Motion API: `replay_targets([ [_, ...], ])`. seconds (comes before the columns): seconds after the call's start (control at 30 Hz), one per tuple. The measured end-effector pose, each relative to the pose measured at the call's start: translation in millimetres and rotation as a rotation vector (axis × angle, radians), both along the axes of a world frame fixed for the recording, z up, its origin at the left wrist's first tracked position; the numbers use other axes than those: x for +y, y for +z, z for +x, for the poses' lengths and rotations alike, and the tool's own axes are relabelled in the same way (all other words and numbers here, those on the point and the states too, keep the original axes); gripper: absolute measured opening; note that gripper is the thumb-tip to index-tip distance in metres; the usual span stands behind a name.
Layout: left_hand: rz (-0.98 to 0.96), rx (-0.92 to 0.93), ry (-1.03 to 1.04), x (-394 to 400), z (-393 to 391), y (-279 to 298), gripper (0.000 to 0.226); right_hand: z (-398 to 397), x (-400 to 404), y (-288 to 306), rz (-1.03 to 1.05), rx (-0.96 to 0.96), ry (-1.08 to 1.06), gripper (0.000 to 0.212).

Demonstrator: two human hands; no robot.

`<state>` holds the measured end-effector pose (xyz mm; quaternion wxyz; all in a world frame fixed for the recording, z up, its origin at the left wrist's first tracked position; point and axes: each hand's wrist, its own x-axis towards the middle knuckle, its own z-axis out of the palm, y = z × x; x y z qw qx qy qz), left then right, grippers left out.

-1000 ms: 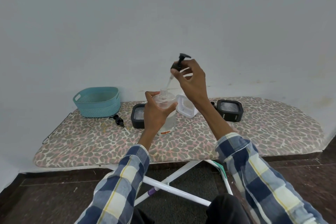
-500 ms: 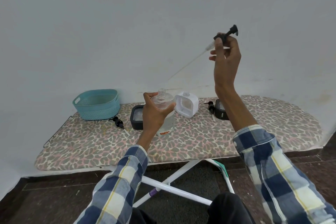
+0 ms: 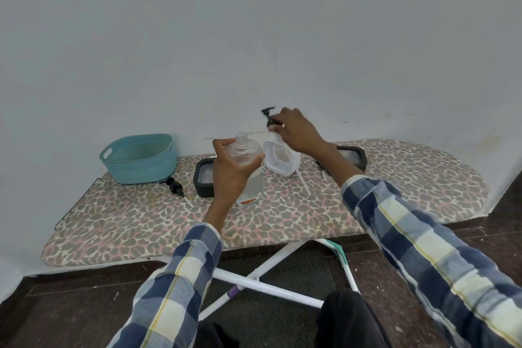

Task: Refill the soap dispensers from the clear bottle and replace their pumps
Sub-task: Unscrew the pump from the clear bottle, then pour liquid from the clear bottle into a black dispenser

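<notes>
My left hand (image 3: 229, 171) grips the clear bottle (image 3: 245, 154) upright on the ironing board (image 3: 282, 215); its threaded neck is uncapped. My right hand (image 3: 296, 133) holds a black pump (image 3: 268, 117) just above a white soap dispenser (image 3: 282, 162) that stands behind the bottle. The pump's thin tube runs down toward the dispenser's top; its end is blurred. A second black pump (image 3: 174, 186) with its tube lies on the board at the left. Two black square dispensers sit on the board, one (image 3: 204, 181) left of the bottle, the other (image 3: 353, 155) behind my right forearm.
A teal plastic basket (image 3: 139, 158) stands at the board's back left, against the white wall. Another pump tube (image 3: 302, 183) lies right of the white dispenser. The board's white legs (image 3: 265, 285) cross over the dark tiled floor below.
My right hand pulled the pump out of the clear bottle, swung it up high to the right, then brought it down over the white dispenser. My left hand kept hold of the bottle.
</notes>
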<state>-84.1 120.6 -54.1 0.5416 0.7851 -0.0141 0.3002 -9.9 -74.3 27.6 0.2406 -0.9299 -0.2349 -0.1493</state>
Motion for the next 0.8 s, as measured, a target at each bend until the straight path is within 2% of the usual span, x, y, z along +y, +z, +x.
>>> replay_targets([
  [0.13,-0.004,-0.006,-0.006,0.3,1.9,-1.4,0.078,9.8,32.5,-21.3,-0.314,0.055,-0.060,0.029],
  [0.23,0.003,-0.014,0.003,0.0,0.6,-2.9,0.078,11.6,48.2,-40.5,-0.451,0.011,-0.100,0.018],
  [0.37,0.030,-0.029,0.012,1.4,0.3,-2.4,0.079,11.0,61.4,-60.3,-0.514,-0.039,-0.130,0.019],
  [0.5,0.047,-0.026,0.017,4.1,2.2,-3.5,0.081,11.4,62.0,-65.0,-0.423,-0.092,-0.134,0.021],
  [0.6,0.059,-0.027,0.011,6.9,2.7,-2.7,0.080,6.7,48.8,-65.3,-0.213,-0.193,-0.169,0.019],
  [0.7,0.069,-0.026,0.014,6.6,2.4,-4.5,0.078,-1.1,13.0,-70.1,0.050,-0.276,-0.274,0.021],
  [0.8,0.064,-0.029,0.047,4.4,3.0,-3.8,0.079,-7.3,-30.4,-76.5,0.135,-0.231,-0.469,0.025],
])
